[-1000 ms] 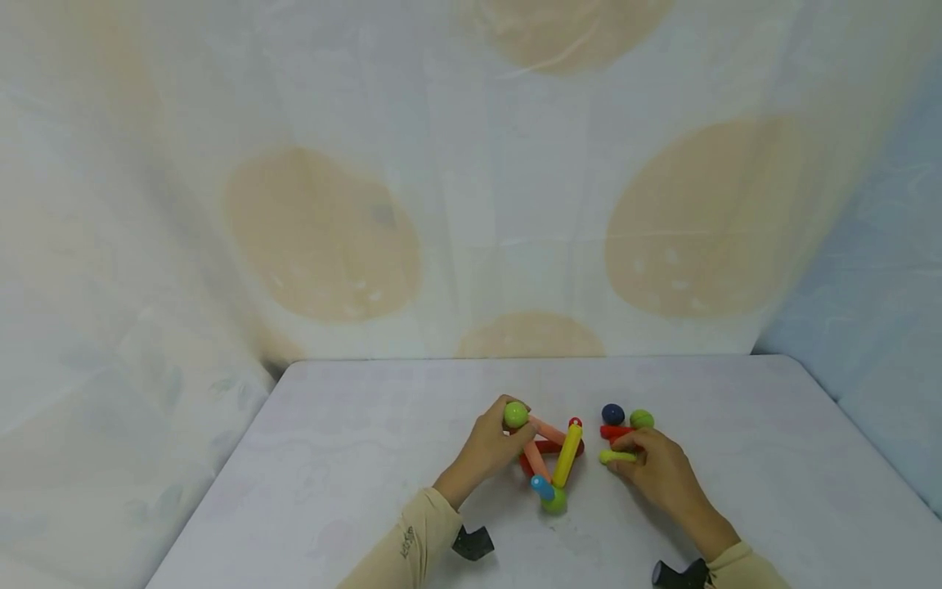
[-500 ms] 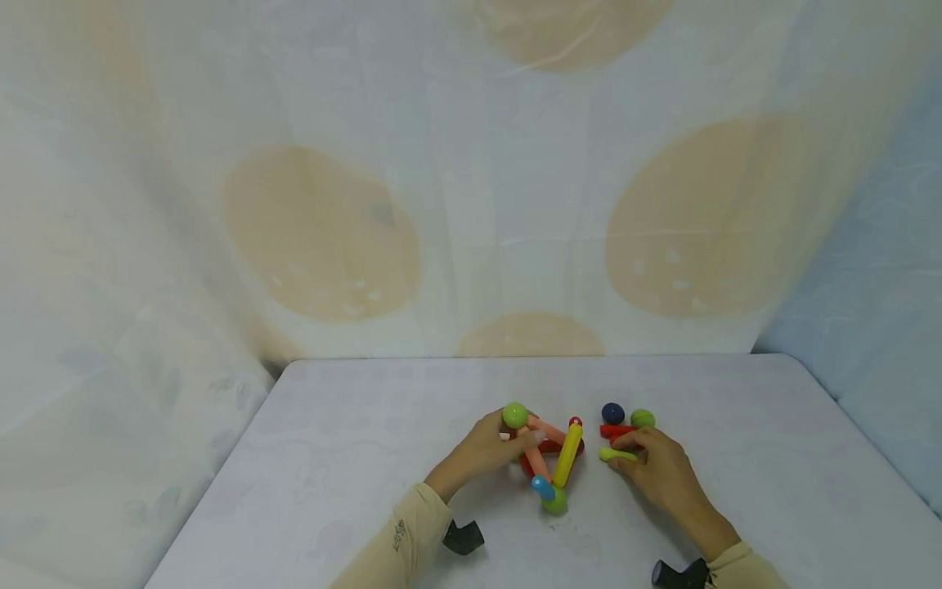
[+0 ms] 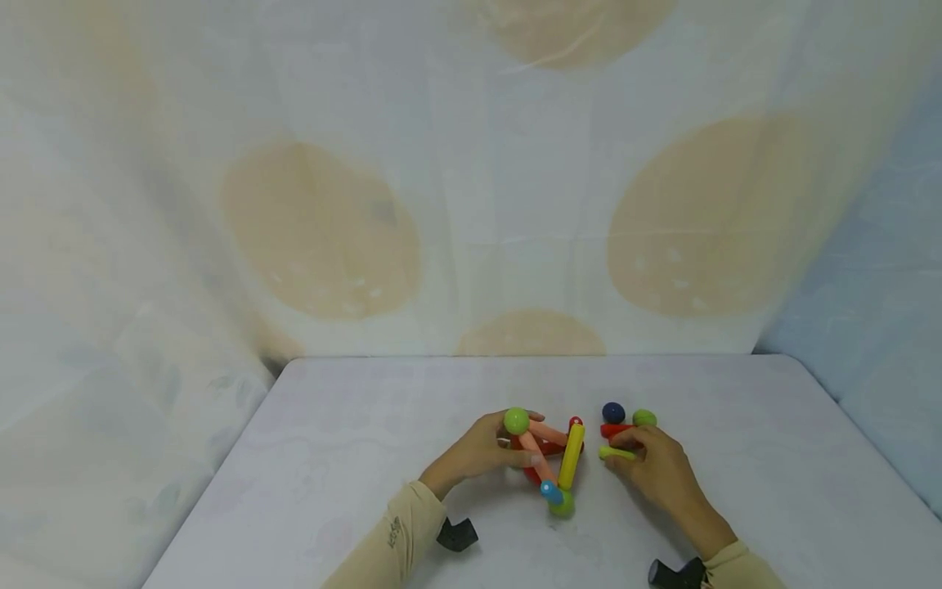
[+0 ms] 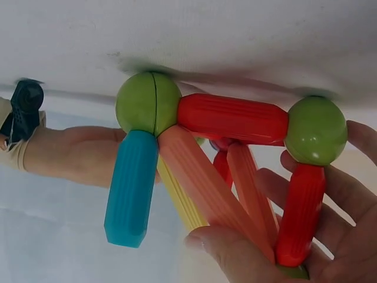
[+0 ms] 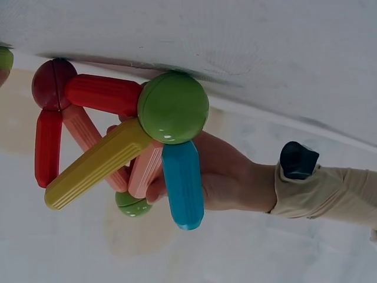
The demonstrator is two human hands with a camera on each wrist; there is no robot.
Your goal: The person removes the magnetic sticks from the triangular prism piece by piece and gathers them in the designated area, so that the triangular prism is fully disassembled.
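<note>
The left hand (image 3: 482, 448) grips a small frame of magnetic rods and balls on the tabletop (image 3: 353, 458), its fingers curled round the top corner where a light-green ball (image 3: 516, 420) sits. Over the last second that corner has tipped a little toward 3 o'clock, and the frame's near end has slid slightly toward 5 o'clock: the blue rod (image 3: 549, 491) and the green ball (image 3: 562, 505) beneath it now lie a touch lower and further right in the head view. The yellow rod (image 3: 571, 455) leans more upright than before. The left forearm has drawn back toward 7 o'clock (the sleeve has shifted with it).

The right hand (image 3: 657, 470) has barely moved. Its fingers are curled, pinching a yellow-green rod (image 3: 615, 451) low on the tabletop, just beside the frame at its 3 o'clock. A red rod (image 3: 612, 429), a dark blue ball (image 3: 613, 412) and another green ball (image 3: 643, 418) lie at the hand's 12 o'clock, unchanged.

Judging by this, the frame is being turned to face the waiting rod, so the open side comes within reach.
</note>
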